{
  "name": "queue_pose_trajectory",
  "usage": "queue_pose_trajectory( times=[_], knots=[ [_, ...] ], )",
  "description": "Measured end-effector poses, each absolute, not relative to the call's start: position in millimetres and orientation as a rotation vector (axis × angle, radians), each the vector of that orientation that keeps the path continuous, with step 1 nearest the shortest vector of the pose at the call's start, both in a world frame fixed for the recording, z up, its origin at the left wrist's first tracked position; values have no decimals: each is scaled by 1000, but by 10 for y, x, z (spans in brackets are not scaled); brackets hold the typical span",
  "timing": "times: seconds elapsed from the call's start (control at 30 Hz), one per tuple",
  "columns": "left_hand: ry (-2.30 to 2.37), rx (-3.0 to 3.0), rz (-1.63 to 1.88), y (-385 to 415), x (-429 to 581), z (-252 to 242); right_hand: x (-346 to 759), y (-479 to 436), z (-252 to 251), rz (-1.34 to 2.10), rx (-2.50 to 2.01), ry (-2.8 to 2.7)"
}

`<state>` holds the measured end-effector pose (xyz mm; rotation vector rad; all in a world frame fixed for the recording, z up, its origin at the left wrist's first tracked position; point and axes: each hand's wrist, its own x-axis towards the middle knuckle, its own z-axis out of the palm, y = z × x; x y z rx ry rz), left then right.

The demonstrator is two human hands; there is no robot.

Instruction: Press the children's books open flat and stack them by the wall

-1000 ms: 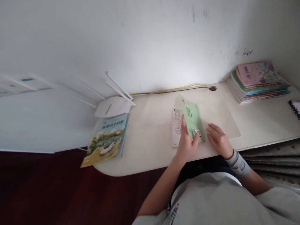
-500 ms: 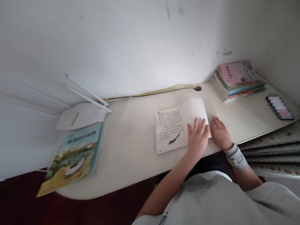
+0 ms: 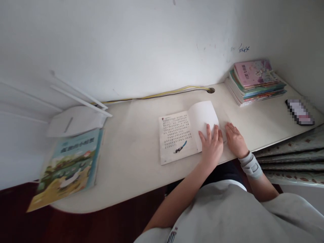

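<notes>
L hand (image 3: 212, 145) spread on open bk (image 3: 176, 136), R hand (image 3: 236, 141) flat on desk (image 3: 131, 158) beside it, grip released w/ both.

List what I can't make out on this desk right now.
All in the head view:
Open book: print too small to read; part of the right page hidden by the left hand.
Phone: screen pixelated.
Stack of books: lower covers hidden by the pink book on top.
</notes>
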<state>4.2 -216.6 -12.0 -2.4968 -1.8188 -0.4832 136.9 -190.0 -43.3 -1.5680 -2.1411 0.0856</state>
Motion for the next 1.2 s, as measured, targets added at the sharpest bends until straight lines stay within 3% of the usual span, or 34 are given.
queue_pose_trajectory(
  times=[0.77,0.93,1.2],
  knots=[
    [-1719,-2647,-305,-2328,64,-78,1340,-1910,-396,87,-1605,-2146],
    [-1559,-2954,-138,-1889,-235,97,1343,-1924,-399,19,-1629,-2196],
    [-1912,-2665,-41,-1059,-380,112,1173,-1752,-135,-140,-1819,-2327]
  ],
)
